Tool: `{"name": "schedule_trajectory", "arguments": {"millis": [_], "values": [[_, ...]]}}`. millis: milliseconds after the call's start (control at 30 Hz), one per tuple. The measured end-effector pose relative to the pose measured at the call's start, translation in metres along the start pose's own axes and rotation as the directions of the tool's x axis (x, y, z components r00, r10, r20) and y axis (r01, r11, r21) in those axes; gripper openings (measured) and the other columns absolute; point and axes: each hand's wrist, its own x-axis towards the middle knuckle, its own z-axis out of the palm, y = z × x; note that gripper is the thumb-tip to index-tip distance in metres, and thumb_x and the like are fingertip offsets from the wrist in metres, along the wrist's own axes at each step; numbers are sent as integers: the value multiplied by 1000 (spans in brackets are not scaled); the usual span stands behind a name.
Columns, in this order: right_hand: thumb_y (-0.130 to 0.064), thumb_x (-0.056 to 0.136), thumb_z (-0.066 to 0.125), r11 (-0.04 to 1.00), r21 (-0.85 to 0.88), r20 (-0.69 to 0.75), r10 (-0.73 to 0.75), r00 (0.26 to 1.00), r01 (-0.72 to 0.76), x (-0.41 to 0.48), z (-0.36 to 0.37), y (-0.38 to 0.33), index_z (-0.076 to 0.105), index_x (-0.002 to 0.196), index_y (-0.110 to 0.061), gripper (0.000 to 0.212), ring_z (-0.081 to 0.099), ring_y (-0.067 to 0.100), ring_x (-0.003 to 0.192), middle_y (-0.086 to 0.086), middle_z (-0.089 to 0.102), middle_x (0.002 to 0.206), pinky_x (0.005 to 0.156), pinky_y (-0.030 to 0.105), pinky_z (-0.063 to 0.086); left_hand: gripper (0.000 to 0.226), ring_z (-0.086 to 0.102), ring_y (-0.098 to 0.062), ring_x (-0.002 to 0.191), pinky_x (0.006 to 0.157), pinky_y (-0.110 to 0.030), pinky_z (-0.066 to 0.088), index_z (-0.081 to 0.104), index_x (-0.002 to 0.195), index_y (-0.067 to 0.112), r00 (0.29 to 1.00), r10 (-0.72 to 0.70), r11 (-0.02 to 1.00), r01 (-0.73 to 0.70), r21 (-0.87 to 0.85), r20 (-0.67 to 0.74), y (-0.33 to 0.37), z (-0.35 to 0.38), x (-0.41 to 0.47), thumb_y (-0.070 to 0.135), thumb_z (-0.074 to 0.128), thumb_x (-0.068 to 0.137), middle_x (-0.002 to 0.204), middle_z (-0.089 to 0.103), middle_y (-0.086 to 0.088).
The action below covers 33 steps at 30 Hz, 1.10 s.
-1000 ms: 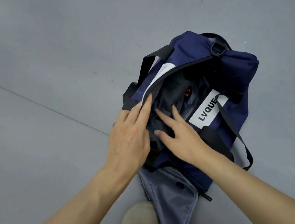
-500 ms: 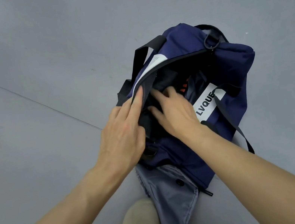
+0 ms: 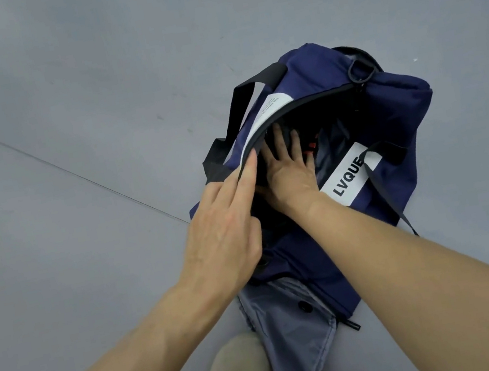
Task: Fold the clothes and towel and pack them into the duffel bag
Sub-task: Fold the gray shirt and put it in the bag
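1. Grey, smooth floor [image 3: 56,87], crossed by one thin seam, carries everything.
2. On it sits the navy nylon duffel bag [image 3: 387,114], zip mouth gaping, with a white "LVQUE" label [image 3: 349,173] on its side.
3. Inside the mouth, the right hand [image 3: 290,174] has its grip apart, fingers spread flat on dark fabric [image 3: 327,151].
4. At the near zip rim, the left hand [image 3: 225,231] presses straight fingers, grip unclenched.
5. Under the bag's near end lies a grey-blue buttoned garment [image 3: 293,340], soft and creased.
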Motion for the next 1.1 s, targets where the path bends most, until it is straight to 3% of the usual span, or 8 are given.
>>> {"name": "schedule_trajectory", "arguments": {"millis": [100,200,333,467,567,767,933,1100], "values": [[-57,82,70,986,128,-42,-103,994,108,-14,-21,11,2,160,-31,107,-14,27,153,0,-18,167,124,52,10,88,48,-22,104,84,-41,52,21,159,21,998,-62,998,62,22,5,3,-2,1,2,49,77,150,40,4],[-49,89,68,965,149,-117,-201,972,218,-58,-38,36,3,161,-24,100,-11,20,154,2,-13,167,125,38,11,75,47,-26,124,99,-45,46,36,154,21,994,-70,997,73,28,-81,10,1,1,6,49,82,161,30,-7],[-46,96,58,972,161,-205,-137,969,172,-149,-57,106,10,160,-33,80,1,6,153,-16,-9,167,108,23,28,60,29,-31,148,114,-48,34,55,143,17,971,135,990,-140,-11,-199,45,10,-1,2,49,84,159,36,-11],[-50,95,52,996,74,-223,58,973,-42,-242,-72,203,17,158,-35,74,13,9,152,-17,-4,167,108,36,38,57,24,-31,151,119,-47,28,50,147,15,941,329,927,-338,-163,-81,106,38,-3,8,54,90,158,38,-11],[-56,93,50,991,76,-231,127,965,-112,-301,-77,263,18,158,-34,75,9,7,153,-12,2,167,118,36,30,67,19,-25,153,123,-42,21,31,157,22,912,395,891,-350,-289,114,154,61,-8,33,55,96,162,31,-5],[-68,89,46,929,218,-268,352,897,-299,-390,-91,346,11,157,-45,81,6,4,153,-12,2,168,119,28,22,91,12,-15,153,124,-35,16,-5,158,43,666,587,809,-463,-362,460,257,104,-4,75,44,88,166,15,4],[-61,93,51,917,234,-308,385,870,-322,-435,-81,383,13,159,-39,79,6,10,154,-5,3,168,119,28,19,95,18,-15,150,119,-20,11,-4,159,39,512,678,721,-601,-344,527,322,116,10,76,44,86,167,16,4],[-59,94,53,875,291,-331,472,817,-387,-453,-53,408,15,158,-39,77,5,14,154,-2,4,168,120,32,21,94,22,-20,150,120,-29,19,-9,158,41,433,680,671,-692,-265,591,363,149,5,79,39,86,166,18,0]]}}
